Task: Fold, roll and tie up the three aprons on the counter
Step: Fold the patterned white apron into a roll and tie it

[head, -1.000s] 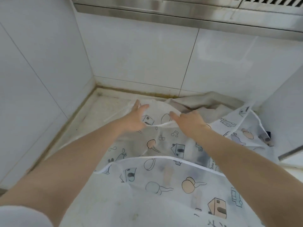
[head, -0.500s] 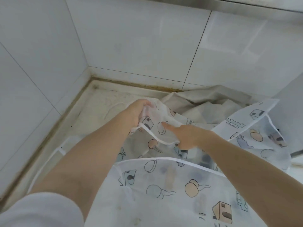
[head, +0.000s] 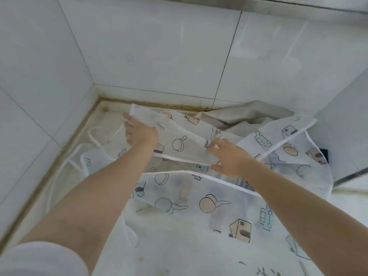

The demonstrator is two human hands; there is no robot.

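A see-through printed apron (head: pixel 183 212) with cartoon houses, trucks and pans lies spread over the counter (head: pixel 107 116). Its top bib flap (head: pixel 179 134) is lifted and stretched flat between my hands. My left hand (head: pixel 139 134) holds the flap's left edge and my right hand (head: pixel 229 158) pinches its right corner. White apron strings (head: pixel 99 140) trail on the counter to the left. A second printed apron part (head: pixel 278 140) lies to the right. A plain beige apron (head: pixel 243 118) is crumpled at the back against the wall.
White tiled walls (head: pixel 159 52) close the corner at the left and back. A white panel (head: pixel 346 124) with a metal edge stands at the right, and a small black object (head: pixel 323 154) shows beside it.
Both hands gripped the apron's top edge, then lifted and spread it apart into a flat flap toward the back corner. The view tilted down.
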